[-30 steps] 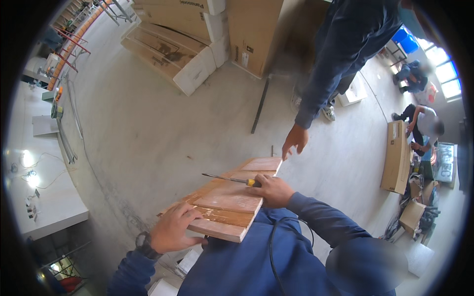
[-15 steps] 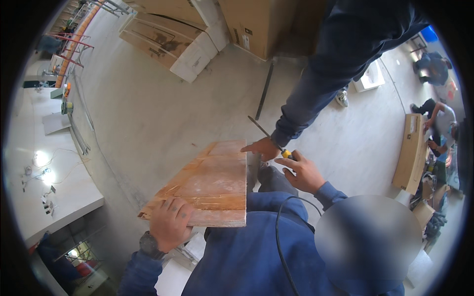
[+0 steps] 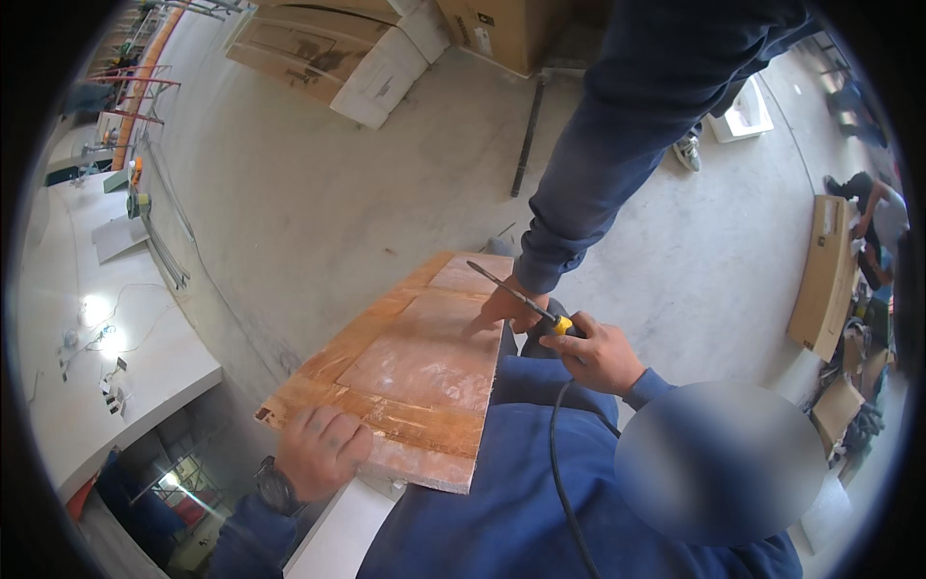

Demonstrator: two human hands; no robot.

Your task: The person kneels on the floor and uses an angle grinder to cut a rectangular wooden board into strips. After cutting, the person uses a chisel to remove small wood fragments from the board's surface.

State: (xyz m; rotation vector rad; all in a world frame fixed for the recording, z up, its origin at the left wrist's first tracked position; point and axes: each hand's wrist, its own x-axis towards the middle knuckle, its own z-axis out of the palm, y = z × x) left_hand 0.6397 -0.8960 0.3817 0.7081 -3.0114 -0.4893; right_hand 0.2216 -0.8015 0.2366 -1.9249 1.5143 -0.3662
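Note:
A wooden board (image 3: pixel 400 338), orange-brown with paler worn patches, leans across my lap at a slant. My left hand (image 3: pixel 323 449) is closed over its near left edge, fingers on the upper face. In my right hand (image 3: pixel 603 355), right of the board, is a screwdriver (image 3: pixel 562 325) with a yellow and black handle; its long dark shaft points up and left over the board. Another person's hand (image 3: pixel 516 307) reaches in from the upper right, fingers against the board's right part, partly behind the shaft.
A white counter (image 3: pixel 125 318) with cables and small parts stands at left. Cardboard boxes (image 3: pixel 289 43) lie at the far side, beside a dark bar (image 3: pixel 527 140) on the concrete floor. Another long carton (image 3: pixel 825 280) is at right near people. A black cable (image 3: pixel 558 463) hangs across my front.
The board's face has turned more toward view. The other person's hand has moved from its edge onto its face. My right hand and the screwdriver have shifted slightly lower, the shaft now over the board.

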